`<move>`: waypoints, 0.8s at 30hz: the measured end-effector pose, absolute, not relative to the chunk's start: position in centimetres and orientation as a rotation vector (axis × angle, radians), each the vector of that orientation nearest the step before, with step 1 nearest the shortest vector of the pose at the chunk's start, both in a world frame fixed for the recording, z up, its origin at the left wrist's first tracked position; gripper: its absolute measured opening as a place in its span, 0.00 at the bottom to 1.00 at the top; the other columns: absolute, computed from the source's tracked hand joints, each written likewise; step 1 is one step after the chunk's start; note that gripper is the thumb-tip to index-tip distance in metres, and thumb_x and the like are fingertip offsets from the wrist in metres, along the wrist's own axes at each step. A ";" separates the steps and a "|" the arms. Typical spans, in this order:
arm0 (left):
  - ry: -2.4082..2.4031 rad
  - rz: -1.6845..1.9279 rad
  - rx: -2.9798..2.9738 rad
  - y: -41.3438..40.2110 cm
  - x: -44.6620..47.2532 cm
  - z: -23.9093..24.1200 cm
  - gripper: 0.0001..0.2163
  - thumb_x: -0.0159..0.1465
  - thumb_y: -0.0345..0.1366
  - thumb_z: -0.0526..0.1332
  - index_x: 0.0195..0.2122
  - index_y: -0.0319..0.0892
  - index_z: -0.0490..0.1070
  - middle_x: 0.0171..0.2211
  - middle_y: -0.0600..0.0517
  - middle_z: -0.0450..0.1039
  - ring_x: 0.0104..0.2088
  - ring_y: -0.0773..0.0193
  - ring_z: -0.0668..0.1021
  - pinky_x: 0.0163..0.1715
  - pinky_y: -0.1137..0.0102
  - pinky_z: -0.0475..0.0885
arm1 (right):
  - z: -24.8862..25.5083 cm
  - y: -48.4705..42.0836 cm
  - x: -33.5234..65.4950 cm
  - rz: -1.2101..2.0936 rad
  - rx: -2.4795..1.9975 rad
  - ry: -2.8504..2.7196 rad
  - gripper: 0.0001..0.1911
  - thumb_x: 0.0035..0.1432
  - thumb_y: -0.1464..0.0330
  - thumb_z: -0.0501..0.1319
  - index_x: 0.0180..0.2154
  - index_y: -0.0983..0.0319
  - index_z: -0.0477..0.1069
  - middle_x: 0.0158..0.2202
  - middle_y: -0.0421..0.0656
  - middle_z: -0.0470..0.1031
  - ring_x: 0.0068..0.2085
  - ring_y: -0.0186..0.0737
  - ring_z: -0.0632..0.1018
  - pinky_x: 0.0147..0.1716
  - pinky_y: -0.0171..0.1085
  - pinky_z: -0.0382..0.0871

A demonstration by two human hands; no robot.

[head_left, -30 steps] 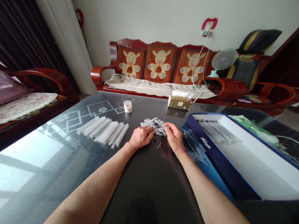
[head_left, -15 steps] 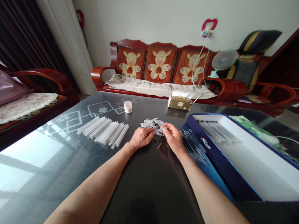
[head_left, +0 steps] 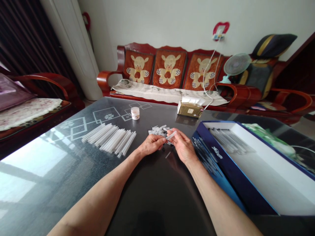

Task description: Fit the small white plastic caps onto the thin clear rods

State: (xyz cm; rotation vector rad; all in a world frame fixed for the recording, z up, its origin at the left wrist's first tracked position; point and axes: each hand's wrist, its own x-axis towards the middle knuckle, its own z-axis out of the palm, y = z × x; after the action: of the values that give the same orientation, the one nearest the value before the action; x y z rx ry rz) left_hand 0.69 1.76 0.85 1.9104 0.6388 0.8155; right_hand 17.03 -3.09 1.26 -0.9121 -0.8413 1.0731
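Observation:
My left hand (head_left: 152,144) pinches the near end of a small translucent piece that looks like a pen cap (head_left: 171,135). The fingers of my right hand (head_left: 182,144) are curled around its other end. Right behind my hands lies a pile of similar whitish caps (head_left: 158,130), partly hidden by my fingers. One thin loose strip (head_left: 168,154) rests on the dark table just in front of the pile. To the left, white translucent pen barrels (head_left: 110,137) lie side by side in a row. Thin dark pen refills (head_left: 205,157) are near my right wrist.
On the right stands a blue box (head_left: 246,183) with several assembled-looking pens (head_left: 228,139) at its far end. The refills rest on a blue surface beside it. A small round jar (head_left: 135,113) and a tissue pack (head_left: 189,108) stand toward the table's far side.
The cap has tilted, its far end now pointing up and to the right. My left fingers have moved slightly right onto its near end, and my right hand has turned a little.

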 end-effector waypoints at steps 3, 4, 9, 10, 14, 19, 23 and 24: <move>0.703 0.897 2.045 1.5 1.0 0.9 0.22 0.66 0.51 0.52 0.22 0.41 0.69 0.17 0.55 0.63 0.19 0.70 0.64 0.21 0.73 0.60 | 0.9 -2.9 16.5 1.045 -0.904 -0.743 0.18 0.46 0.57 0.70 0.37 0.59 0.74 0.38 0.45 0.82 0.43 0.45 0.81 0.42 0.44 0.76; 0.743 0.932 2.116 1.3 1.1 1.0 0.22 0.67 0.49 0.52 0.21 0.41 0.68 0.17 0.55 0.63 0.19 0.70 0.64 0.22 0.73 0.60 | 0.8 -2.8 16.3 1.038 -0.901 -0.706 0.18 0.45 0.58 0.71 0.36 0.59 0.74 0.37 0.45 0.82 0.42 0.45 0.81 0.41 0.43 0.77; 0.993 1.070 2.497 0.0 1.7 0.9 0.17 0.69 0.42 0.50 0.29 0.42 0.71 0.25 0.52 0.71 0.25 0.67 0.72 0.27 0.73 0.62 | 0.8 -3.1 15.1 1.017 -0.901 -0.522 0.17 0.44 0.58 0.71 0.34 0.60 0.73 0.33 0.43 0.82 0.37 0.42 0.82 0.39 0.40 0.77; 1.049 1.081 2.563 -0.2 1.7 0.8 0.16 0.70 0.41 0.49 0.31 0.42 0.72 0.27 0.51 0.72 0.26 0.67 0.73 0.27 0.73 0.63 | 0.8 -3.1 14.8 1.019 -0.897 -0.495 0.18 0.43 0.58 0.72 0.33 0.61 0.73 0.33 0.43 0.82 0.36 0.41 0.82 0.38 0.40 0.77; 1.210 1.069 2.771 -0.8 1.8 0.8 0.15 0.70 0.41 0.48 0.37 0.42 0.73 0.28 0.51 0.73 0.26 0.66 0.75 0.25 0.74 0.62 | 1.2 -3.4 14.2 1.044 -0.881 -0.395 0.19 0.41 0.58 0.73 0.33 0.61 0.74 0.33 0.42 0.82 0.35 0.39 0.82 0.36 0.37 0.76; 1.220 1.044 2.844 -0.6 1.5 1.0 0.15 0.71 0.40 0.48 0.40 0.42 0.73 0.28 0.51 0.74 0.29 0.66 0.76 0.26 0.75 0.65 | 1.0 -3.3 14.2 1.040 -0.912 -0.416 0.18 0.43 0.58 0.72 0.34 0.61 0.73 0.34 0.43 0.82 0.36 0.39 0.81 0.36 0.36 0.76; 1.186 1.032 2.817 -0.2 1.2 0.9 0.15 0.71 0.41 0.48 0.44 0.42 0.72 0.30 0.50 0.75 0.31 0.66 0.78 0.27 0.76 0.67 | -0.1 -3.3 14.4 0.857 -1.024 -0.659 0.22 0.53 0.52 0.63 0.43 0.62 0.72 0.40 0.47 0.80 0.39 0.43 0.81 0.37 0.41 0.76; 1.194 1.054 2.795 -0.1 1.2 0.8 0.15 0.71 0.41 0.48 0.46 0.42 0.72 0.31 0.50 0.76 0.32 0.66 0.78 0.28 0.76 0.68 | -0.4 -3.3 14.5 0.781 -1.060 -0.737 0.24 0.56 0.51 0.60 0.46 0.62 0.70 0.42 0.47 0.79 0.41 0.43 0.80 0.36 0.41 0.76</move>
State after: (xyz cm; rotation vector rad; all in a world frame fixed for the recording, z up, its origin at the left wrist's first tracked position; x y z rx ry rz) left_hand 1.17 -0.09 0.83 2.7954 1.1938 1.0542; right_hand 14.45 -3.32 -0.37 -1.0601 -0.7372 0.7813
